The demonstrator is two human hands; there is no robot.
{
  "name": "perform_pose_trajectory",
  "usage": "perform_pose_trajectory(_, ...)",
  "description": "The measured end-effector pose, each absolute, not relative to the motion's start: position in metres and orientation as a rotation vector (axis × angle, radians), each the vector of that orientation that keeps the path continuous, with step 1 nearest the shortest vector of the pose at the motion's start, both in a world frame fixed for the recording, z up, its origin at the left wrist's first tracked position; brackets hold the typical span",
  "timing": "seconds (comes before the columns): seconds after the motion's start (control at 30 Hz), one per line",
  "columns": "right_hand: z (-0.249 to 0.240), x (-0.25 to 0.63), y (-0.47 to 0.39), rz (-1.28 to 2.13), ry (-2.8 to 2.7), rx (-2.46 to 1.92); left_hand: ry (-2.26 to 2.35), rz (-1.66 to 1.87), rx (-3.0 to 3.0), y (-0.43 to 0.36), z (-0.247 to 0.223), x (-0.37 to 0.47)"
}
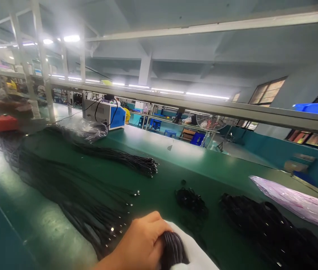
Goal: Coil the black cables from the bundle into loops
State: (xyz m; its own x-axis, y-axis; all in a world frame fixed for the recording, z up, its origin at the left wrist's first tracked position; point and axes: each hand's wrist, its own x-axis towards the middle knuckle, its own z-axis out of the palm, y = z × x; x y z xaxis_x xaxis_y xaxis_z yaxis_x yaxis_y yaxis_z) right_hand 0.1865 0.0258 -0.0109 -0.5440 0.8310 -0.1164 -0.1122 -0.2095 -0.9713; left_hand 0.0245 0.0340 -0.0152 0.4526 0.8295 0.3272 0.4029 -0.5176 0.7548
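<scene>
My left hand [144, 238], bare, reaches in from the bottom edge with its fingers closed around a bundle of black cables [174, 249]. The cables bend over in a tight loop beside the thumb. Against the other side of this bundle is a white shape that looks like my right hand [196, 247] in a glove; it is partly cut off by the frame and its fingers hardly show. Left of my hands, many loose black cables [71, 187] with small shiny metal ends spread across the green table [144, 144].
Another row of black cables [119, 155] lies farther back, near clear plastic film [87, 129] and a blue-and-grey machine [106, 112]. To the right are a small black coil [191, 200], a larger black cable heap [262, 221] and a pinkish plastic bag [296, 202]. A shelf beam [175, 103] crosses above.
</scene>
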Motion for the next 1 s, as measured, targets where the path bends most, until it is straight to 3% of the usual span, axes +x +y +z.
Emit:
perform_pose_trajectory(0.33, -0.013, 0.176, 0.015, 2.108, -0.922, -0.733, 1.066, 0.895, 1.514, 0.046, -0.028, 0.027)
perform_pose_trajectory(0.47, -0.022, 0.176, 0.020, 2.084, -1.008, -0.702, 1.120, 0.876, 1.432, 0.046, -0.029, 0.033)
perform_pose_trajectory(0.73, -0.048, 0.179, 0.029, 1.945, -1.272, -0.957, 1.360, 0.758, 1.636, 0.053, -0.037, 0.037)
perform_pose_trajectory(1.0, -0.034, 0.172, 0.018, 1.847, -1.231, -1.116, 1.391, 0.797, 1.822, 0.045, -0.036, 0.028)
